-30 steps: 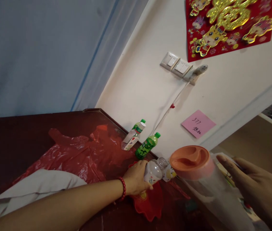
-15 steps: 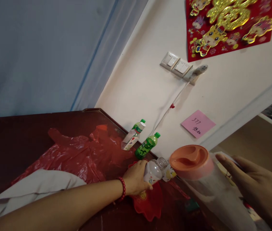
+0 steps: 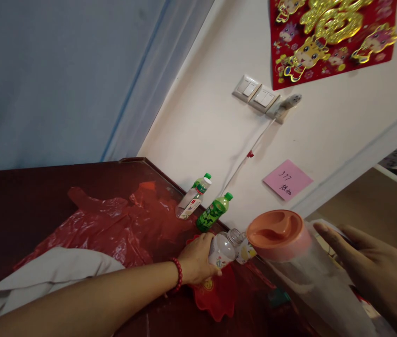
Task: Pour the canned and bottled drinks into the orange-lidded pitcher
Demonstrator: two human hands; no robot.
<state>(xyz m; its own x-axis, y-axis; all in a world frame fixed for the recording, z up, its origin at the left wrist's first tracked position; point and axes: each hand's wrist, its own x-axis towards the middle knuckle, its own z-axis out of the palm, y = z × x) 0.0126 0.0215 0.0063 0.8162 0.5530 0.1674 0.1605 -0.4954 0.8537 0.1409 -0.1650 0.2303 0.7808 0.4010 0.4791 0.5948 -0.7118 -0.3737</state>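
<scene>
My left hand (image 3: 195, 263), with a red bead bracelet on its wrist, is closed round a small clear bottle (image 3: 224, 248) whose neck has no cap, standing on a red flower-shaped mat (image 3: 216, 296). My right hand (image 3: 370, 271) wraps round the side of a tall clear jug with an orange lid (image 3: 276, 234), fingers curved against it. The jug's lid sits just right of the small bottle's neck. A second small bottle with a cartoon label (image 3: 246, 252) is partly hidden between them.
A dark red wooden table (image 3: 19, 206) holds a crumpled red plastic bag (image 3: 114, 229) and a grey cloth (image 3: 47, 274). Two green-capped bottles (image 3: 214, 211) stand against the white wall. Switches, a plugged cable, a pink note (image 3: 287, 179) and a red decoration hang above.
Almost nothing differs; the view has drifted slightly, and both hands keep their hold on the small bottle and the jug.
</scene>
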